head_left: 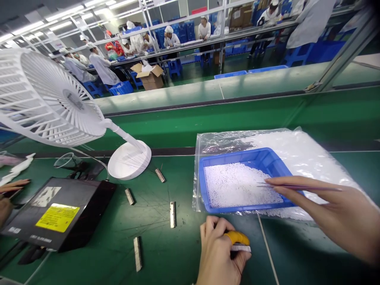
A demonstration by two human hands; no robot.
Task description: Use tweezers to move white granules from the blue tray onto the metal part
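Observation:
My right hand is closed around a pair of thin tweezers. Their tips point left, over the white bead-like pieces in a blue tray; whether they pinch a piece is too small to tell. In front of the tray, my left hand rests low over the table, with an orange finger cot on one finger. Between thumb and fingers it grips a small white strip with a dark row along its edge, partly hidden by the hand.
Beneath the tray lies a clear plastic bag of white pieces. Several small strips with thin wires lie left of my left hand. A white fan and a black box stand further left. Another person's hand shows at the left edge.

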